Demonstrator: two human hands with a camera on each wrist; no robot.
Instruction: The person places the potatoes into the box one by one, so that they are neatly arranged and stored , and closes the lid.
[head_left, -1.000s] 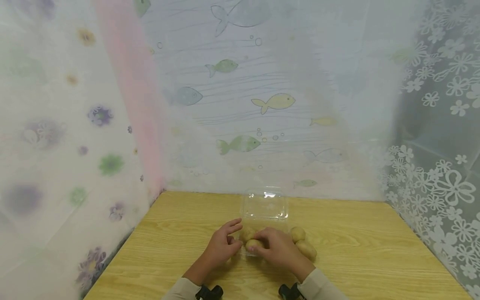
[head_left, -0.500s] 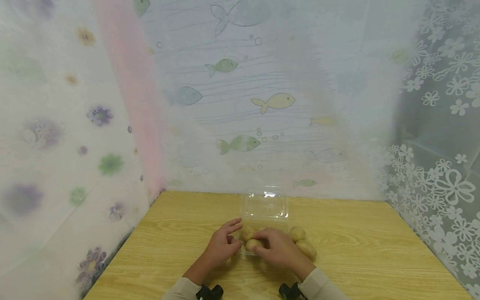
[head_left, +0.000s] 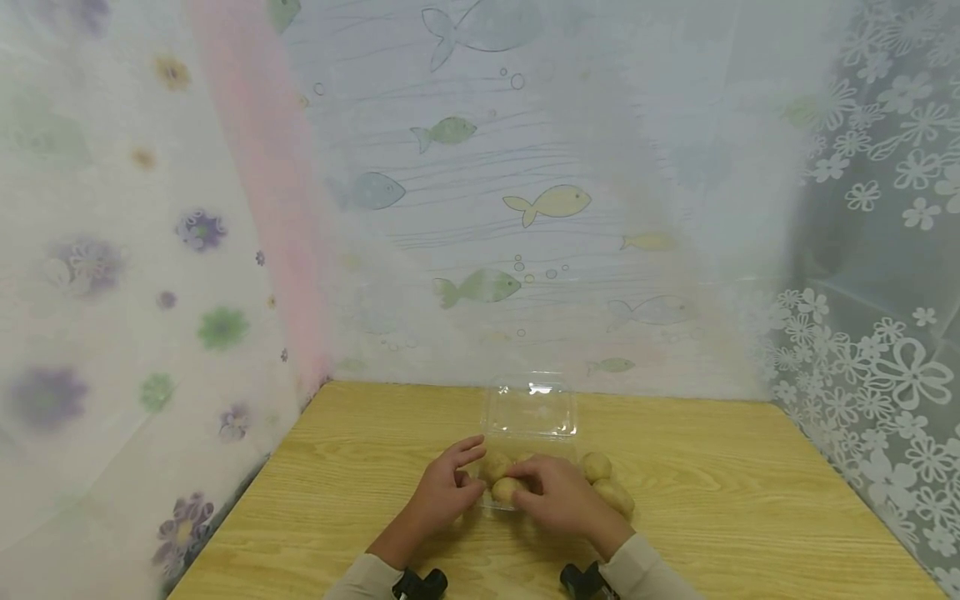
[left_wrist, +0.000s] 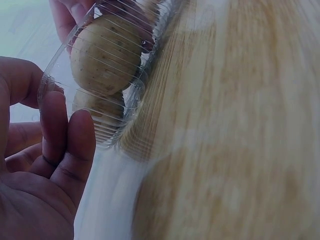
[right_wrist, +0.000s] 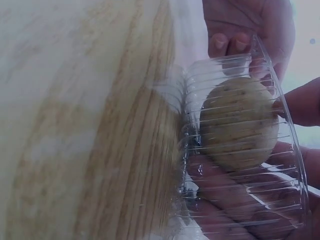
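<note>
A clear plastic clamshell container point(head_left: 497, 507) sits on the table with its lid point(head_left: 531, 410) folded back. Potatoes lie inside: a front one point(head_left: 507, 491) and another point(head_left: 493, 467) behind it. My left hand point(head_left: 448, 486) holds the container's left rim between its fingers, which show at the edge in the left wrist view. My right hand point(head_left: 561, 497) reaches into the container, thumb and fingers about the front potato point(right_wrist: 240, 122); in the right wrist view its fingers point(right_wrist: 220, 187) show through the ribbed wall. The right hand hides part of the container's inside.
Two more potatoes, a rounder one point(head_left: 597, 467) and a longer one point(head_left: 614, 498), lie on the wooden table point(head_left: 720, 517) just right of the container, beside my right hand. A fish-print curtain point(head_left: 465, 350) hangs behind the table, with flowered sheets at both sides.
My right thumb has slid slightly right along the front potato, so more of it shows. The left hand and container have stayed in place.
</note>
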